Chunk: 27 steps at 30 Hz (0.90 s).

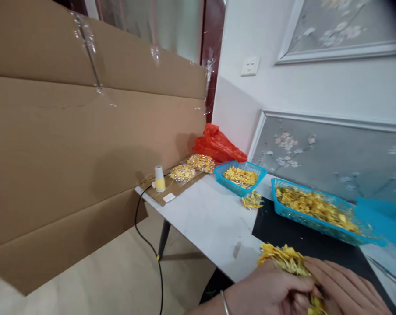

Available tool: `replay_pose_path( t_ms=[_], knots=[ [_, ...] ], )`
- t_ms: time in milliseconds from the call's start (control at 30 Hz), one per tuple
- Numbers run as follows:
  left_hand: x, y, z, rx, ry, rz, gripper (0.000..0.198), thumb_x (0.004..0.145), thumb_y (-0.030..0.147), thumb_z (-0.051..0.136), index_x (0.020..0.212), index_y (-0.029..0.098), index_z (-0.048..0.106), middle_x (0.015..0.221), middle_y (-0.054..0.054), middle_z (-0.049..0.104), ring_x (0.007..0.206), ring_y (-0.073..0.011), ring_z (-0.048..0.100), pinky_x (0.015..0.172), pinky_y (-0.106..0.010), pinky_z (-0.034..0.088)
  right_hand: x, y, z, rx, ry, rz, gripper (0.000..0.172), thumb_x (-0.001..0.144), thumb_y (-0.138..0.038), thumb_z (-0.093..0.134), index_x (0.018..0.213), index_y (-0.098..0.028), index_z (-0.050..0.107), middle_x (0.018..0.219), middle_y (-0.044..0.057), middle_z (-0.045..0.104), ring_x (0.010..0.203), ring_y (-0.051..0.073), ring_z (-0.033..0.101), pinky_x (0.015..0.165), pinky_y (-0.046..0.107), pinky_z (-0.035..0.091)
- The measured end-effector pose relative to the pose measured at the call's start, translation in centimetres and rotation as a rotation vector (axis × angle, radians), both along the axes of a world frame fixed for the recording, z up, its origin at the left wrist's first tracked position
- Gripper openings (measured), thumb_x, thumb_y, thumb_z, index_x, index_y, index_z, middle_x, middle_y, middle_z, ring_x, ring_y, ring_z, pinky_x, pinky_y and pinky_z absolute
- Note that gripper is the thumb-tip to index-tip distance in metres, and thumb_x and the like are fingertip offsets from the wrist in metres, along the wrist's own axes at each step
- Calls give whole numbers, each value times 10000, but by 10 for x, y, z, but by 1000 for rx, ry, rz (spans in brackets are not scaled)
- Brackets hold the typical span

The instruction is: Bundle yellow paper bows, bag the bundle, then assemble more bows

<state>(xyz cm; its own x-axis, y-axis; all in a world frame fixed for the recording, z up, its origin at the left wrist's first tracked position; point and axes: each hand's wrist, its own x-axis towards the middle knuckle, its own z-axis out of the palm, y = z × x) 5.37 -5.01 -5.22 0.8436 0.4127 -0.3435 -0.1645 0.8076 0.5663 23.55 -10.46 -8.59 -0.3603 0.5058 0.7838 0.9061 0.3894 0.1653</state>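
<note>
Broadly, a white table (204,218) carries two blue baskets (316,214) of yellow paper pieces. At its near edge, the left hand (266,291) and right hand (344,286) both have a closed grip on a bunch of yellow pieces (285,258). They look light, thin and easily crushed; holding the bunch at its gathered base seems safest.

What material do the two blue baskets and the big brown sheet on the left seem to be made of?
The two blue mesh baskets look like moulded plastic: bright uniform colour, fine perforated walls. The big brown sheet looks like matt corrugated cardboard, with fold creases and clear tape over a seam.
</note>
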Motion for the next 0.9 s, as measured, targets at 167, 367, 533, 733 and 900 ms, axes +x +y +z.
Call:
replay_pose_path(
  t_ms=[167, 367, 533, 733, 900],
  knots=[
    [-4, 2, 10, 64, 11, 78, 147, 703, 188, 732, 648, 104, 626, 515, 5, 543, 415, -40, 443, 404, -129, 313, -19, 1, 26, 34, -71, -4, 254, 888, -190, 470, 1048, -176, 667, 973, 37, 738, 870, 198, 661, 781, 308, 448],
    [-5, 4, 28, 132, 19, 144, 152, 747, 212, 723, 719, 71, 672, 566, 5, 552, 444, -24, 464, 427, -107, 348, -30, -2, 42, -74, 173, -105, 284, 911, -107, 443, 1048, -206, 671, 1033, 43, 717, 952, 205, 638, 839, 353, 476],
    [1, 10, 51, 200, 32, 121, 156, 782, 216, 720, 806, 63, 697, 667, 3, 560, 495, -8, 459, 463, -85, 385, -9, -20, 71, -171, 575, -129, 230, 912, -236, 536, 1104, -211, 659, 1154, 93, 658, 1076, 230, 599, 907, 374, 507],
    [21, 0, 70, 287, 77, 34, 176, 820, 256, 689, 813, 80, 687, 586, 25, 510, 493, -24, 432, 482, -100, 397, 19, -65, 71, -206, 1027, -255, 244, 896, -365, 554, 1029, -220, 697, 1063, 78, 694, 984, 237, 641, 828, 341, 529],
    [51, -24, 73, 379, 83, -45, 218, 757, 311, 746, 786, 108, 674, 582, 18, 546, 537, -53, 448, 507, -127, 385, 26, -97, 70, -211, 1121, -282, 286, 886, -425, 560, 1012, -219, 713, 991, 70, 732, 893, 223, 687, 747, 305, 571]
  ],
)
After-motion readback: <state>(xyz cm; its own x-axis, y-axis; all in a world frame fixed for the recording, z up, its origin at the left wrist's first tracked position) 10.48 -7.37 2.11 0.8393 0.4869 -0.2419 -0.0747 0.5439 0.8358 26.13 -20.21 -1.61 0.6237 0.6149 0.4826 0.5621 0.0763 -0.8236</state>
